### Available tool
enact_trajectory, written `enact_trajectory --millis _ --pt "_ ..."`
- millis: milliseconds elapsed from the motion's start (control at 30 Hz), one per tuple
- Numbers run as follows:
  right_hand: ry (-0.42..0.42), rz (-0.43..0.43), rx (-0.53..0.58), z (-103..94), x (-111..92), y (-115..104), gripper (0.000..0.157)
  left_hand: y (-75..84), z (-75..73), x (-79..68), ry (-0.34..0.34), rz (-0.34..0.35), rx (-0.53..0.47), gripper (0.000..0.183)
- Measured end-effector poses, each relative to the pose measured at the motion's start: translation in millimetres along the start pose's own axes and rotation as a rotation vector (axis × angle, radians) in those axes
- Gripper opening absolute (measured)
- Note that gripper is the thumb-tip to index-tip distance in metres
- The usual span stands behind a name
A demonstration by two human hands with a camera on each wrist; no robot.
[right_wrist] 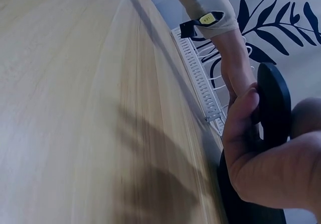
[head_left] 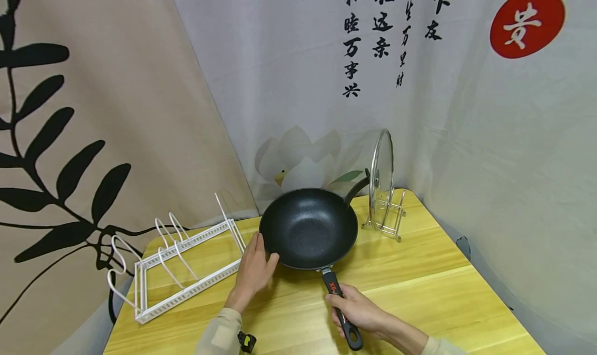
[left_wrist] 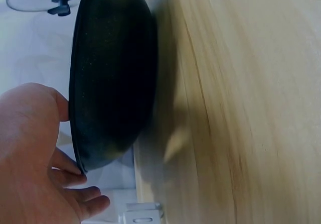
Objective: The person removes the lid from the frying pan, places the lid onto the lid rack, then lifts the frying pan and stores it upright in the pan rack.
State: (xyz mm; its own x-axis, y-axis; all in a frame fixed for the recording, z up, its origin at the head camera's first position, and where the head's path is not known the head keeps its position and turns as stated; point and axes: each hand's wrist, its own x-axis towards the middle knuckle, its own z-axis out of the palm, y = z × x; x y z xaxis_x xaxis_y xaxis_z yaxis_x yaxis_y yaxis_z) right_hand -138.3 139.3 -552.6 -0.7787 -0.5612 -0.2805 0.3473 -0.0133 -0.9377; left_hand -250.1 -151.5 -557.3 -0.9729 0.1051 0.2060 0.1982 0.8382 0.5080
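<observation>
A black wok with a long handle and a small curved handle at its far side is at the middle, its hollow facing up. My right hand grips the long black handle, fingers curled round it. At the wok's left rim, my left hand touches the edge with thumb and fingers spread. The left wrist view shows the wok's dark underside above the tabletop; its shadow falls on the wood. Some left fingers stand clear of the rim.
On the left of the wooden table lies a white rack with curved wire dividers. A glass lid stands upright in a metal wire holder at the back right. Patterned cloth hangs behind.
</observation>
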Motion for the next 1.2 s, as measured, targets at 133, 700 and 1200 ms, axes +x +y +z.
enact_trajectory --millis 133,700,1200 --pt "0.001 -0.003 0.013 4.4 2.1 1.1 0.039 -1.0 -1.5 0.9 0.0 -0.005 0.005 0.075" --pt "0.019 -0.019 0.032 17.2 9.8 4.1 0.042 -5.3 -6.2 4.6 0.008 -0.008 -0.012 0.073" --pt "0.023 -0.014 0.031 19.4 10.6 2.0 0.04 -6.3 -4.5 6.0 0.001 -0.039 -0.065 0.073"
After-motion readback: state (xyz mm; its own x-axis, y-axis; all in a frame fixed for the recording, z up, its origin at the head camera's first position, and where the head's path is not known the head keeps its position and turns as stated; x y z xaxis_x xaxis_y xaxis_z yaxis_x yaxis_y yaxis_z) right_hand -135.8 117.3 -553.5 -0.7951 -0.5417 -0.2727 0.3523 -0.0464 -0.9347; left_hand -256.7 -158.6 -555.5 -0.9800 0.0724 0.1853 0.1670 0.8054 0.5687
